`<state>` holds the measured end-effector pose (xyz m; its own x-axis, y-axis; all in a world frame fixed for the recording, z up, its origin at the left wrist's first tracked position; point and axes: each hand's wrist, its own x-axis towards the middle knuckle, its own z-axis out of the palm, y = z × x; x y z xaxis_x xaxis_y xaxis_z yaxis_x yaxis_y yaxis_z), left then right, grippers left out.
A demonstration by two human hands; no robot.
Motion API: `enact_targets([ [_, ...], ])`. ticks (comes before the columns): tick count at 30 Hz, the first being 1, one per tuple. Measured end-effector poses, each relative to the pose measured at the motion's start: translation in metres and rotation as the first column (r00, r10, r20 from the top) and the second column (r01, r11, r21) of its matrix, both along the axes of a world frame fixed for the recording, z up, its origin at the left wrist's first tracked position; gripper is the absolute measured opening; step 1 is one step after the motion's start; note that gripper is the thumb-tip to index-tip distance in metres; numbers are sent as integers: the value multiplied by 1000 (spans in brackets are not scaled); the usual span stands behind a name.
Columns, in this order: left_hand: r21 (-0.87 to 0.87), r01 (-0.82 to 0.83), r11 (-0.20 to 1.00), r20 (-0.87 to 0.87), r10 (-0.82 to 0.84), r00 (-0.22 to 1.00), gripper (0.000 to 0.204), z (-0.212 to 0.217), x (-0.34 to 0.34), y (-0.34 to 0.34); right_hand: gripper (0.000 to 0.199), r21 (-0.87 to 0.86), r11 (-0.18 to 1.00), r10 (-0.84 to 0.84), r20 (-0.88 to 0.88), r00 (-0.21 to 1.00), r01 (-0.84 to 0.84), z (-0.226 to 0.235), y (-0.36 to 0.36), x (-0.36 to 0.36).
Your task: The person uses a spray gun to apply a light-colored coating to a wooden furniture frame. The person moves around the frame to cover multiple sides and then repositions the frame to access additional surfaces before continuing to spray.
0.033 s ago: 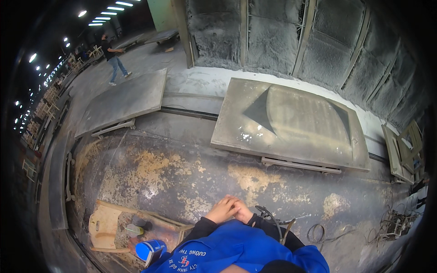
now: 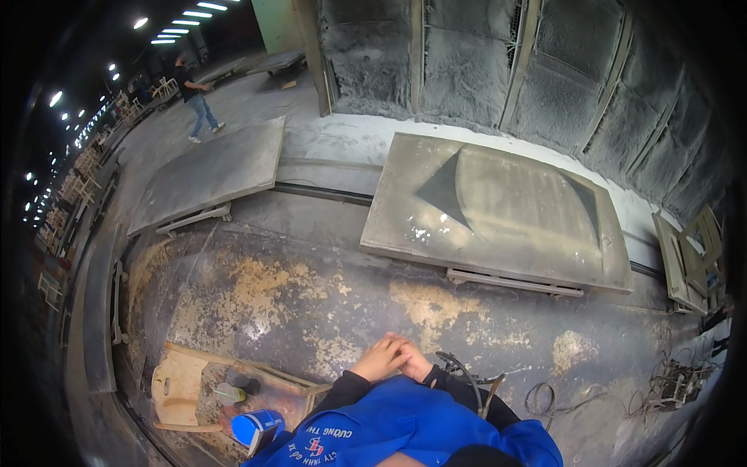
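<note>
Head view: the fingers of the left hand [image 2: 379,359] and right hand [image 2: 412,362] are closed together, clasping each other and holding nothing. Nearest, a black hose [image 2: 465,375] lies just beside them on the floor [image 2: 311,303]; it looks flexible, light, best gripped mid-length.

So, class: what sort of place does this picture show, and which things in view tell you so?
Probably a workshop's spray-finishing area: the back wall panels are caked in grey overspray, two flat boards rest on low stands above a stained floor, and a blue can sits nearby.
</note>
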<state>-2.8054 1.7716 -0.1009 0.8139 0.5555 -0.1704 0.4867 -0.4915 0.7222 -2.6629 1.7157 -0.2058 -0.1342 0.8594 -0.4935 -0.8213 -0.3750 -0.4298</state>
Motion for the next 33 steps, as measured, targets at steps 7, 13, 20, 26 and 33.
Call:
enact_targets([
  [7, 19, -2, 1000, -2, 2, 1000, 54, 6, 6, 12, 40, 1, 999, -36, -2, 999, 36, -1, 13, 3],
  [13, 13, 6, 1000, -20, -6, 1000, 53, 13, 6, 16, 40, 26, 998, -60, 6, 998, 60, 2, 17, 2],
  [20, -7, 15, 1000, -10, -15, 1000, 54, 13, 3, 15, 40, 10, 998, -64, -26, 998, 64, 2, 15, 1],
  [26, 9, 21, 1000, -11, -21, 1000, 53, 13, 1, 14, 41, 37, 998, -56, -20, 998, 57, 6, 13, -2],
  [33, 11, 22, 1000, -25, -22, 999, 53, 12, -3, 14, 43, 39, 999, -32, 4, 999, 32, -4, 11, -4],
])
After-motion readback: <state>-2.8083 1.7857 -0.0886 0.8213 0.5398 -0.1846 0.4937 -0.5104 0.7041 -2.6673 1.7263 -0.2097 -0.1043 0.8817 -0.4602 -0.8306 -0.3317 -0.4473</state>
